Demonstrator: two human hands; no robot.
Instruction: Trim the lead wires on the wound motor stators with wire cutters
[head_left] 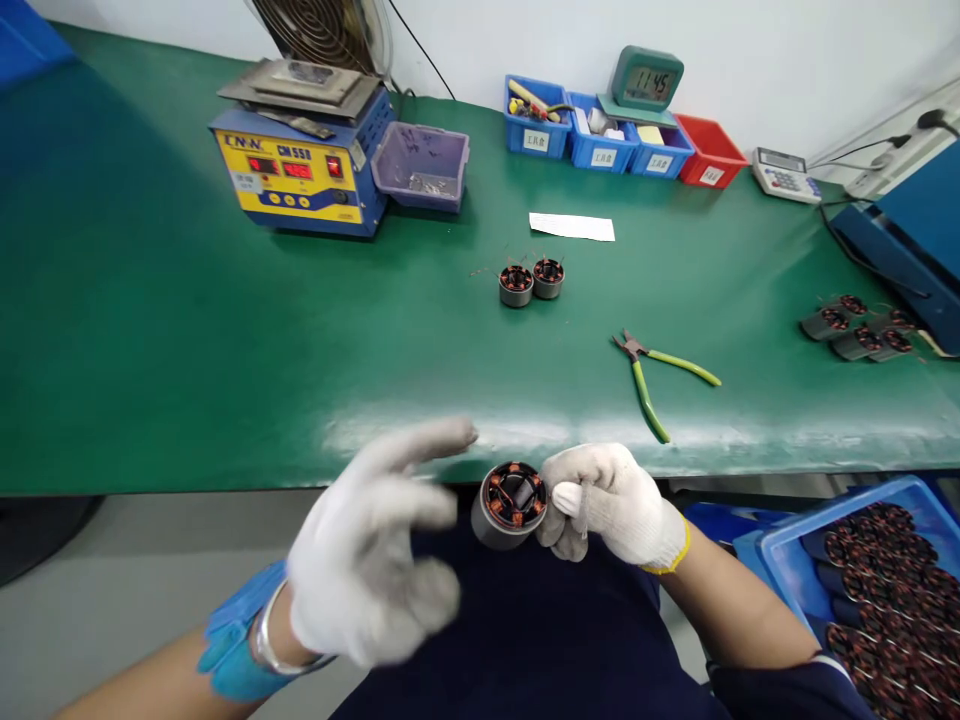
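From the right hand's (600,505) grip on the wound core (495,525), we log: left hand (375,560) near on the left, in the way; pliers (638,378) ahead-right and paired cores (516,292) farther ahead obstruct; blue crate (772,555) bounds the right. We find passage ahead-left, over the green table (360,340), short of the controller (296,185).

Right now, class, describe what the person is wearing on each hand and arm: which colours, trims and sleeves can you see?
The left hand wears a white glove, blurred here, with a silver bracelet and a loose blue band at the wrist. The right hand has a white knit glove, greyish at the fingers, edged in yellow. A dark navy sleeve with thin white trim shows on the right arm.
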